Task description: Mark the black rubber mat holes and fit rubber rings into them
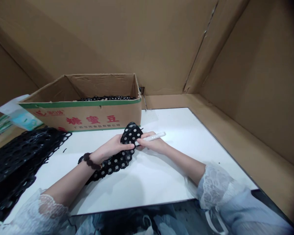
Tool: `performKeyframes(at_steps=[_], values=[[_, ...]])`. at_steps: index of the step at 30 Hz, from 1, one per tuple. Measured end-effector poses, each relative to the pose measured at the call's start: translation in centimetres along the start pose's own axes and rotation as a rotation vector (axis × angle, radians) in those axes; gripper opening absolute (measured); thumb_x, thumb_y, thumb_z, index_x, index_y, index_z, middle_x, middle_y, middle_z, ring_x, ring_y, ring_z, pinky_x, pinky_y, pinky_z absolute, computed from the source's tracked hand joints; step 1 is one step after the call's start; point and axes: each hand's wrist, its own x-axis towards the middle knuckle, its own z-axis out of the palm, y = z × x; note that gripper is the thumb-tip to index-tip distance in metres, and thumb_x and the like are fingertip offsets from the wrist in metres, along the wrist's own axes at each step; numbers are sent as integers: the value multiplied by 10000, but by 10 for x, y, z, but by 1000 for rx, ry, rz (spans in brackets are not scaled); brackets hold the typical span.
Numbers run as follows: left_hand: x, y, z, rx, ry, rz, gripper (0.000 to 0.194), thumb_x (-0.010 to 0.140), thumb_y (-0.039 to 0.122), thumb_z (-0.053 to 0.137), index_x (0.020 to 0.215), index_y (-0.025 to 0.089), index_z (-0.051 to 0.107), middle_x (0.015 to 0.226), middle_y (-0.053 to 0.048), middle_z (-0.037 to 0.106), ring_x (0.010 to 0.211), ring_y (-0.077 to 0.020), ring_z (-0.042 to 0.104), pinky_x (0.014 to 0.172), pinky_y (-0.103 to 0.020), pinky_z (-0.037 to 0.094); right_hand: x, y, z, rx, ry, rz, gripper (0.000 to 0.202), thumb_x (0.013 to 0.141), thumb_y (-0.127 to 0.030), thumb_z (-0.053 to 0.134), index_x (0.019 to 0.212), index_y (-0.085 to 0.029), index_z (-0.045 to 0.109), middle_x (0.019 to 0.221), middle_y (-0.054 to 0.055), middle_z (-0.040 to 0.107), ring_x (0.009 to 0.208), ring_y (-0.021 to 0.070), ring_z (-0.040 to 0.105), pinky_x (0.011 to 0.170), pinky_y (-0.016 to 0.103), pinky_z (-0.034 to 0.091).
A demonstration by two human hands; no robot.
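A strip of black fabric with white polka dots and a scalloped edge (119, 160) trails over the white board toward the lower left. My left hand (115, 146) grips its upper part, thumb on top and the other fingers hidden beneath. Close against the cloth, my right hand (150, 143) is closed around a slim white pen-like tool (155, 136). Its tip end meets the fabric near my left thumb, though the exact contact is too small to make out.
An open cardboard box (105, 119) with more dotted black fabric (107, 98) inside stands at the back left. Black openwork material (17, 160) lies along the left. Cardboard walls (259, 81) enclose the white board (176, 182). A plastic packet (22, 112) rests beside the box.
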Motion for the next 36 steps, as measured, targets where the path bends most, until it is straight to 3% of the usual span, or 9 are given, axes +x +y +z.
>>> performKeyframes(at_steps=[3,7,20,23,26,28,32,36], values=[[-1,2,0,32,15,-43,381,685,430,609,963,169,623,1002,-22,660,924,-238,581,783,-299,449,0,0,-3,22,-11,13,264,727,-300,541,514,-143,539,508,-8,574,453,66,506,422,166,335],[-3,1,-4,65,-51,-140,279,678,407,612,800,156,630,798,-5,670,731,-194,584,642,-259,433,3,8,-8,49,-112,-2,299,721,-358,565,519,-139,545,555,22,616,495,84,552,391,154,308],[-4,-2,-1,20,-24,-150,295,692,416,595,806,145,604,761,-5,629,700,-178,547,641,-258,395,0,7,-8,-87,-133,1,243,739,-316,516,572,-140,529,579,11,573,506,79,506,413,168,305],[-6,-3,4,9,39,-148,284,703,419,574,775,145,583,730,2,614,672,-170,534,613,-251,383,2,11,-1,-143,-75,-134,279,754,-307,507,528,-150,462,634,0,522,574,83,498,490,187,345],[-6,-7,9,37,89,-131,303,722,427,538,806,139,579,730,-4,601,668,-171,522,599,-251,375,6,16,12,-273,72,-283,329,756,-266,503,476,-161,365,676,-5,459,623,86,465,588,215,372],[-6,-9,12,84,123,-129,313,736,438,515,796,136,567,703,-4,578,649,-170,508,588,-255,370,8,19,19,-354,103,-340,317,780,-254,474,492,-164,374,686,-3,441,656,99,462,634,234,377],[-8,-8,13,142,164,-109,310,751,448,494,762,141,539,692,-3,557,645,-169,498,591,-260,372,9,17,22,-468,138,-374,302,825,-266,421,539,-169,413,672,-5,418,652,110,450,628,247,372],[-8,-4,7,95,92,-79,335,758,462,490,823,141,564,733,-7,583,661,-171,516,594,-255,387,8,14,17,-476,179,-356,320,823,-267,420,518,-172,394,637,-10,404,627,107,443,586,235,354]])
